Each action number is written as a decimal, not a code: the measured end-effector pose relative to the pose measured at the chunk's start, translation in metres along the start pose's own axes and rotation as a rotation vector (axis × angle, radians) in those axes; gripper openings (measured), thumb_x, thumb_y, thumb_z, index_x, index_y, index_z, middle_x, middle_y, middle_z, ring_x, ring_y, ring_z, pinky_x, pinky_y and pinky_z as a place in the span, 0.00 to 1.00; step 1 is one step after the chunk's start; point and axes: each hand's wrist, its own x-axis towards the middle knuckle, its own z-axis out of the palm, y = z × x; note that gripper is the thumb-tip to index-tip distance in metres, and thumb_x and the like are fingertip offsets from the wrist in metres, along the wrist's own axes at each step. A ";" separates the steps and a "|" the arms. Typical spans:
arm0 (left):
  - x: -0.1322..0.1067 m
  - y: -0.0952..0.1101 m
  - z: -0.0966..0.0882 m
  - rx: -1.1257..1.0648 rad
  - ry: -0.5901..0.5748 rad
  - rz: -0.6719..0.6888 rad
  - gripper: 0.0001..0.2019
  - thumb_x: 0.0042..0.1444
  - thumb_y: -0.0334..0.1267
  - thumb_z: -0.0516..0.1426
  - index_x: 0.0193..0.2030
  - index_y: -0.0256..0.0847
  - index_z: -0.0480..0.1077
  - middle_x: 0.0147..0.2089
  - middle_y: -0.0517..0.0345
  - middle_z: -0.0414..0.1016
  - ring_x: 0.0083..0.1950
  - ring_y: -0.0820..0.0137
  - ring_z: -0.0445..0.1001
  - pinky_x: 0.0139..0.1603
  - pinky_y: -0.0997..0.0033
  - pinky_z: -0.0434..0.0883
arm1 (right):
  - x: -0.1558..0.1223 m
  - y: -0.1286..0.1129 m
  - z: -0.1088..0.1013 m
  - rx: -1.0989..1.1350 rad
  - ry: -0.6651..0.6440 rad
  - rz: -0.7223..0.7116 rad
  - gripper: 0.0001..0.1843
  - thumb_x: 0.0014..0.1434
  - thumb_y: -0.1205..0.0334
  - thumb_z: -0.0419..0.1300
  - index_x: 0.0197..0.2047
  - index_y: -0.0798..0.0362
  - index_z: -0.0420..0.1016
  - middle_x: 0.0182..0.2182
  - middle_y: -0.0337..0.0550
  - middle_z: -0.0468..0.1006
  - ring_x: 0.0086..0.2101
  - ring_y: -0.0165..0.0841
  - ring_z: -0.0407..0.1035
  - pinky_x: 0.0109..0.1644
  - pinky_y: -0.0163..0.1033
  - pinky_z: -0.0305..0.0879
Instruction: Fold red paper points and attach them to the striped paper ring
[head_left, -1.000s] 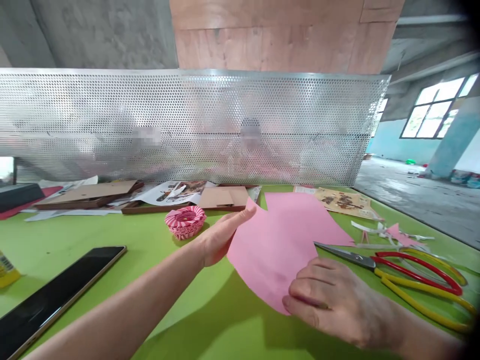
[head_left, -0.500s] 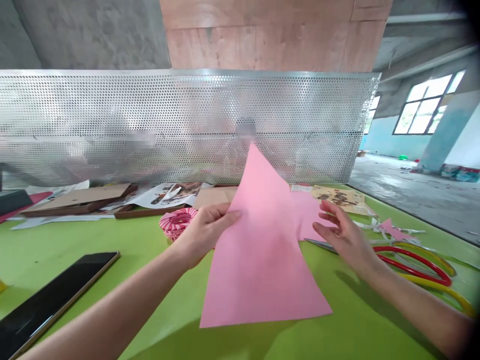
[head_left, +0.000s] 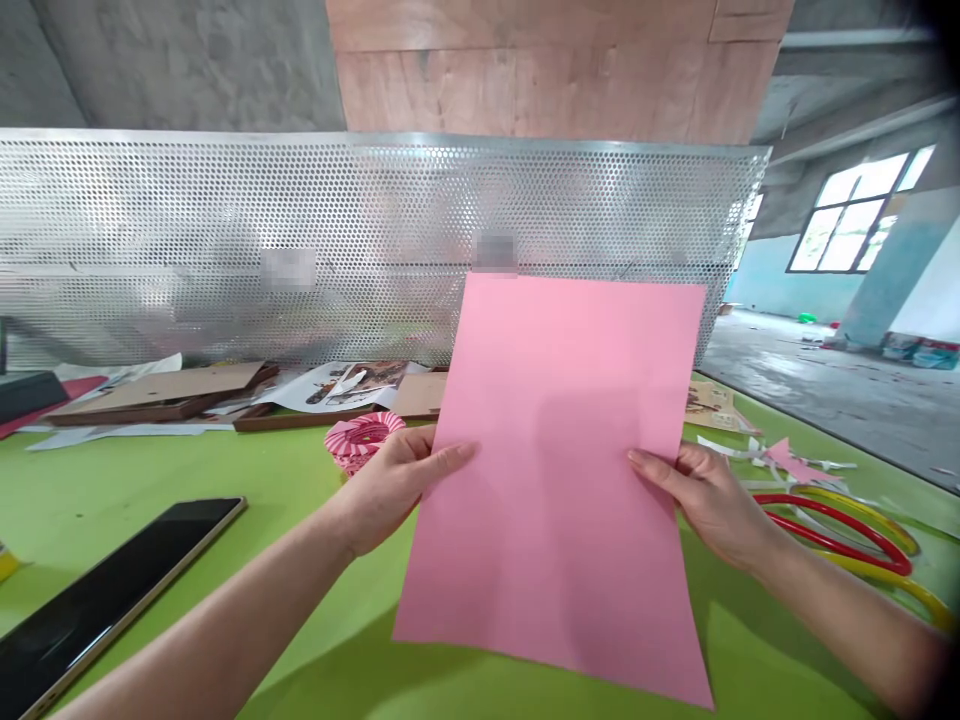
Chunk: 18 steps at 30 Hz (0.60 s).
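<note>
A sheet of pink paper (head_left: 555, 480) is held up in front of me, nearly upright, its full face towards me. My left hand (head_left: 397, 480) pinches its left edge, thumb on the near face. At the right edge my right hand (head_left: 712, 500) grips it the same way, fingers behind. Just behind my left hand stands a pink-and-white striped ring-shaped paper piece (head_left: 364, 437). Scissors with red handles (head_left: 832, 530) and others with yellow handles (head_left: 930, 600) lie beside my right forearm; their blades are hidden.
A black phone (head_left: 127, 590) lies at the left on the green table (head_left: 285, 500). Brown frames (head_left: 165, 392), a printed picture sheet (head_left: 337, 385) and paper scraps (head_left: 802, 462) lie along the back and right. A perforated metal panel (head_left: 225, 230) stands behind them.
My right hand has closed on the right edge of the pink paper. The sheet, curled and narrow before, is now spread wide between both hands. My left hand keeps its grip.
</note>
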 end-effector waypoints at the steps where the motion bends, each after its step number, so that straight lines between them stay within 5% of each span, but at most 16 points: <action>1: 0.001 -0.002 -0.002 0.047 -0.002 -0.010 0.08 0.50 0.39 0.56 0.31 0.37 0.74 0.29 0.54 0.78 0.28 0.69 0.74 0.28 0.73 0.69 | 0.001 0.001 -0.001 -0.050 0.003 -0.016 0.10 0.50 0.56 0.60 0.33 0.51 0.77 0.29 0.39 0.78 0.32 0.38 0.70 0.35 0.38 0.67; 7: 0.001 -0.014 -0.010 -0.041 -0.087 -0.073 0.08 0.51 0.35 0.55 0.35 0.36 0.74 0.31 0.51 0.78 0.31 0.67 0.74 0.35 0.69 0.69 | 0.001 0.003 -0.006 -0.027 -0.050 0.113 0.11 0.50 0.55 0.59 0.24 0.53 0.76 0.20 0.35 0.75 0.23 0.29 0.67 0.28 0.32 0.64; 13: -0.001 -0.022 -0.003 -0.196 -0.042 -0.159 0.09 0.50 0.33 0.56 0.38 0.38 0.73 0.32 0.52 0.78 0.31 0.67 0.75 0.34 0.71 0.69 | -0.001 0.002 -0.008 0.054 -0.150 0.183 0.06 0.48 0.59 0.62 0.29 0.51 0.77 0.24 0.34 0.77 0.25 0.27 0.68 0.28 0.29 0.63; 18: 0.000 -0.026 0.001 -0.312 -0.040 -0.133 0.10 0.48 0.27 0.56 0.38 0.37 0.74 0.32 0.51 0.78 0.31 0.68 0.75 0.35 0.71 0.69 | -0.002 -0.007 -0.010 0.110 -0.104 0.247 0.07 0.49 0.63 0.61 0.34 0.48 0.77 0.27 0.34 0.78 0.27 0.30 0.71 0.29 0.31 0.65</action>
